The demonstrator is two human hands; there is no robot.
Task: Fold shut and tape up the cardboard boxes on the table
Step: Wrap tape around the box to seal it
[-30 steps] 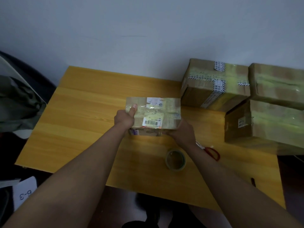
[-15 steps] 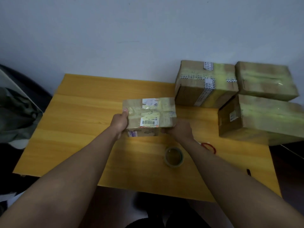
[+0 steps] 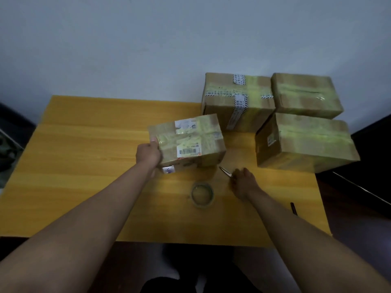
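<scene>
Four boxes showed tape. Three (image 3: 300, 123) stood behind the tape roll (image 3: 202, 194); my left hand (image 3: 148, 153) gripped the fourth (image 3: 187, 142). My right hand (image 3: 243, 182), fingers curled, touched scissors (image 3: 225, 171); grip unclear. Little seemed left.

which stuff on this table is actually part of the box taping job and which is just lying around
Job: small box gripped by left hand; tape roll; scissors under right hand; three taped boxes stacked at right.
Lying about: dark pen near the table edge.
</scene>
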